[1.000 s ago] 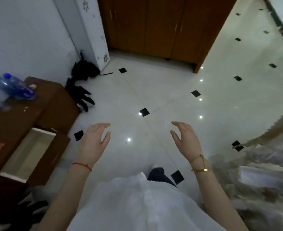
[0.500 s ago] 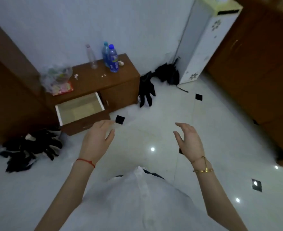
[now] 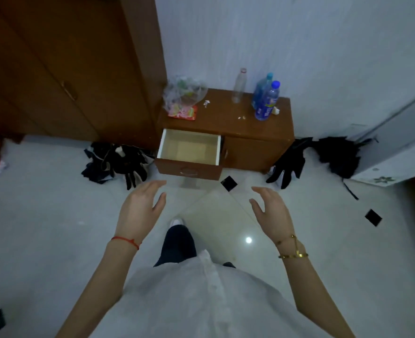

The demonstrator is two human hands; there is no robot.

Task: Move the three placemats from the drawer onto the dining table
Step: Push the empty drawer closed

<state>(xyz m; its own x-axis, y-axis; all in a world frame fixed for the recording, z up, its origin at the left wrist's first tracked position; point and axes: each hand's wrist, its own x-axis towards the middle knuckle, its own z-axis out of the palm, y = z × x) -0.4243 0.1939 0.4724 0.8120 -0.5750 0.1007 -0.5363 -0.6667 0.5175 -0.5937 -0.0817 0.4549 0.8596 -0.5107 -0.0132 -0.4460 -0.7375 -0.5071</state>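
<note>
A low brown cabinet (image 3: 257, 147) stands against the white wall straight ahead. Its left drawer (image 3: 189, 148) is pulled out, and its pale inside shows nothing in it. No placemat and no dining table are in view. My left hand (image 3: 140, 208) hovers over the floor just short of the drawer front, fingers apart and holding nothing. My right hand (image 3: 271, 211) is level with it to the right, below the cabinet door, also open with nothing in it.
On the cabinet top are a clear plastic bag (image 3: 183, 93), a clear bottle (image 3: 239, 86) and two blue bottles (image 3: 266, 101). Dark gloves and cloth lie on the floor at left (image 3: 118, 162) and right (image 3: 289, 164). A tall wooden wardrobe (image 3: 67, 69) is at left.
My view has swung left from the dining area until the cabinet and open drawer face me, closer than before. Both hands stay raised, open and holding nothing.
</note>
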